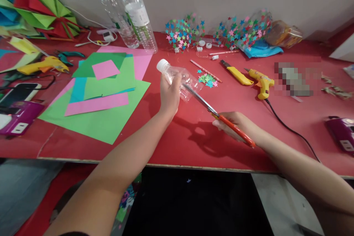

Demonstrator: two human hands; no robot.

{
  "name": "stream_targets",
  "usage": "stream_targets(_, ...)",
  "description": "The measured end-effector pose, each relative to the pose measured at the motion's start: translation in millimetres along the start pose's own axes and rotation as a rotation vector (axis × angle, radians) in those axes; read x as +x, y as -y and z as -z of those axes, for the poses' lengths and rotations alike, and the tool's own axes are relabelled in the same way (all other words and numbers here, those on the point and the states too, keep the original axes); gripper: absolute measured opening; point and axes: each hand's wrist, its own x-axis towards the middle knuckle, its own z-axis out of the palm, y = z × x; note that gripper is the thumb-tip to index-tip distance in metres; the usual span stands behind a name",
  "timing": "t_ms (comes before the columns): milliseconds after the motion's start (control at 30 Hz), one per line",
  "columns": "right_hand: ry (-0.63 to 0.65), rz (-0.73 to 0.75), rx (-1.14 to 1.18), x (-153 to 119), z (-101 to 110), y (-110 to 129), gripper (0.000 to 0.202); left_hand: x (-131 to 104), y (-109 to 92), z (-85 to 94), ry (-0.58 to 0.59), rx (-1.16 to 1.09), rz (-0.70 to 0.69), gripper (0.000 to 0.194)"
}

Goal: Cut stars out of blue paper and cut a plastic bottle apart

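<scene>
My left hand (170, 92) is wrapped round a clear plastic bottle (190, 77) with a white cap, held tilted above the red table. In my right hand (235, 125) are scissors (203, 102) with red handles, and my fingers close round those handles. The blade tips meet the side of the bottle close to my left fingers; whether they have gone through the plastic I cannot tell. Just behind the bottle lies a small pile of paper stars (208, 80) next to a striped straw (206, 70).
A yellow box cutter (237, 73) and a yellow glue gun (262, 82) with a black cord lie to the right. Coloured paper sheets (110, 129) spread at the left. Tall bottles (141, 16) and star-covered bottle pieces (182, 33) stand along the wall. The table's front edge (193, 167) is close.
</scene>
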Motion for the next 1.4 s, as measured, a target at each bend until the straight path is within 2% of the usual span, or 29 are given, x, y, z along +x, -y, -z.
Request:
stream_targets(267,0.112,-0.019,0.120,-4.0,5.3,5.9,0.050,-3.4,5.4,2.7,0.014,0.067,-0.084,0.035)
stream_targets(533,0.033,-0.002,0.100,-2.4,-3.2,0.5,0.050,-3.7,6.4,2.4,0.026,0.057,-0.050,0.028)
stream_targets(667,-0.022,-0.024,0.033,-0.7,-5.2,1.8,0.048,-2.7,6.1,2.8,0.009,0.084,-0.037,0.032)
stream_targets(800,0.001,-0.022,0.024,-1.2,-0.1,5.5,0.047,-2.3,4.9,3.7,0.012,0.091,-0.074,0.036)
stream_targets(933,0.050,0.004,0.002,-3.3,4.2,4.4,0.045,-3.3,3.1,3.9,0.068,0.100,-0.130,0.041)
stream_targets(1100,0.008,0.018,0.055,-3.0,-1.2,-1.0,0.046,-4.7,3.5,2.6,0.091,0.093,-0.136,0.046)
stream_targets(1267,-0.043,-0.018,0.040,-1.9,-5.1,3.8,0.048,-5.8,2.4,1.9,0.084,0.079,-0.092,0.046)
stream_targets(1400,-0.037,-0.027,0.050,-1.9,-4.0,5.3,0.048,-5.0,1.6,3.3,0.080,0.102,-0.103,0.045)
